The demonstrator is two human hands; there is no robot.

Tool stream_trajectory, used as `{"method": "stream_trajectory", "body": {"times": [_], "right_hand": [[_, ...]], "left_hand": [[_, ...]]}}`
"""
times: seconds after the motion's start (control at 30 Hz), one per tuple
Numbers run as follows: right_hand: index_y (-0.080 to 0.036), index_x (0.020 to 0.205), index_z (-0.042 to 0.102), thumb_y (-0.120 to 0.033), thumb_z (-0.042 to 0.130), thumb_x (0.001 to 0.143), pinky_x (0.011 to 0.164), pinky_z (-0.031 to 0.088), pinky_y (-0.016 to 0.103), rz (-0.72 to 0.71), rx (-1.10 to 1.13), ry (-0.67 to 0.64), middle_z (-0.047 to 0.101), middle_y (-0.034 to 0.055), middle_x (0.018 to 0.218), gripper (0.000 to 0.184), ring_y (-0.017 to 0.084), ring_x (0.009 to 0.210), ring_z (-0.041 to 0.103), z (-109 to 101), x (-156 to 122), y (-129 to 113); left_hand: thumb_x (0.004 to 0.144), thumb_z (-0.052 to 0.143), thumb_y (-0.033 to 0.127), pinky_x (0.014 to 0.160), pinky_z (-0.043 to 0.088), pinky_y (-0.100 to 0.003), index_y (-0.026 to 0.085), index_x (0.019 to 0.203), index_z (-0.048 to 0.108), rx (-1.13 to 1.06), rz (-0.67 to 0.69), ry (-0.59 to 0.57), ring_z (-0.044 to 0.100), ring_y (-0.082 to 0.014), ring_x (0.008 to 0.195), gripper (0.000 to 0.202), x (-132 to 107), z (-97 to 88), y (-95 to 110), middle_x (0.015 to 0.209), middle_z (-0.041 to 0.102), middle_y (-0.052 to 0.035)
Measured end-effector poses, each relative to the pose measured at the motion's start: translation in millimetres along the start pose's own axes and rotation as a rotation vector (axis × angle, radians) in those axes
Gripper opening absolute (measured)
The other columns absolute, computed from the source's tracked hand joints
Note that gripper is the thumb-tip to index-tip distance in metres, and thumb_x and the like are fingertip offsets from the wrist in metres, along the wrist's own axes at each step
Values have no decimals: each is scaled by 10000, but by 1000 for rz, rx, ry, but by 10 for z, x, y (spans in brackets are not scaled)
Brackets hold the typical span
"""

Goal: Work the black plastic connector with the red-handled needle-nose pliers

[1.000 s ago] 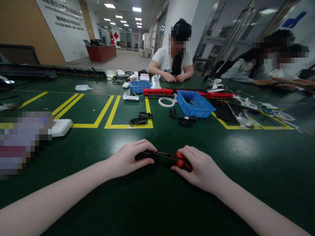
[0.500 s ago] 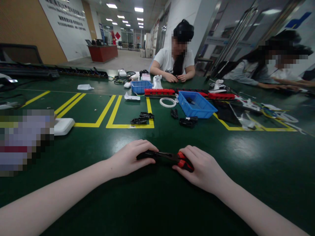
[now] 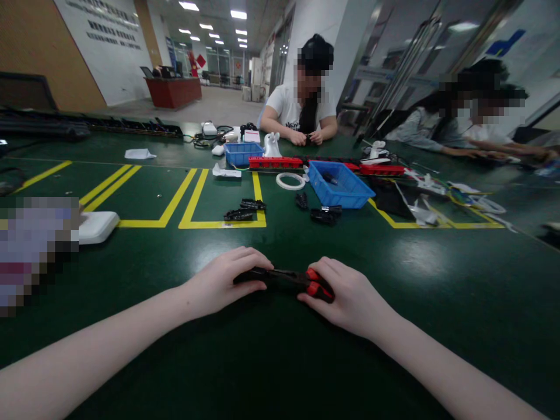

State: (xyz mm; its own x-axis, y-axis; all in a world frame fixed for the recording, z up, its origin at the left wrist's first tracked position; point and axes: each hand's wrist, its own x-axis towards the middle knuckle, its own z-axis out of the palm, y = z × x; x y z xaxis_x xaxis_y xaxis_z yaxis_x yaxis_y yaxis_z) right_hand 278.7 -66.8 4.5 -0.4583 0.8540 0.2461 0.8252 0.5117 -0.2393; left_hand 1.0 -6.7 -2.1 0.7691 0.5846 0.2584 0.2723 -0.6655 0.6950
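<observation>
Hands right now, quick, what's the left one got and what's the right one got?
Left hand: closed on a black part, its details too dark to tell.
Right hand: closed around the handles of red-and-black pliers.

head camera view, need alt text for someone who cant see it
The right hand holds red-and-black pliers pointed at a black part gripped in the left hand, at a green table. Farther back lie small black pieces, a white ring and a large blue bin, with a person in a white shirt seated opposite.
</observation>
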Motion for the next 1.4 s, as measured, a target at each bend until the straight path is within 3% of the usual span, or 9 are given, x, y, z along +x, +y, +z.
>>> {"method": "stream_trajectory", "body": {"times": [0.53,1.0,1.4], "right_hand": [[-153,1002,582,-342,705,870,654,510,364,-62,-113,39,649,88,918,261,231,776,616,5,-15,19],[-195,965,574,-315,723,842,647,509,338,17,5,-8,639,54,907,228,211,774,621,13,-4,18],[-189,978,586,-315,714,844,664,515,344,-26,-49,36,649,61,910,224,215,781,627,-4,0,25]], "left_hand": [[977,611,210,950,512,-378,228,1206,599,-19,-60,-28,640,-207,1085,231,1,-14,27,1180,669,-35],[955,614,153,1001,520,-412,224,1203,599,6,6,7,615,-222,1148,258,5,13,-6,1230,642,-57],[983,598,227,934,512,-378,228,1202,596,20,-64,-24,640,-208,1076,219,6,-10,40,1162,676,-34]]}}
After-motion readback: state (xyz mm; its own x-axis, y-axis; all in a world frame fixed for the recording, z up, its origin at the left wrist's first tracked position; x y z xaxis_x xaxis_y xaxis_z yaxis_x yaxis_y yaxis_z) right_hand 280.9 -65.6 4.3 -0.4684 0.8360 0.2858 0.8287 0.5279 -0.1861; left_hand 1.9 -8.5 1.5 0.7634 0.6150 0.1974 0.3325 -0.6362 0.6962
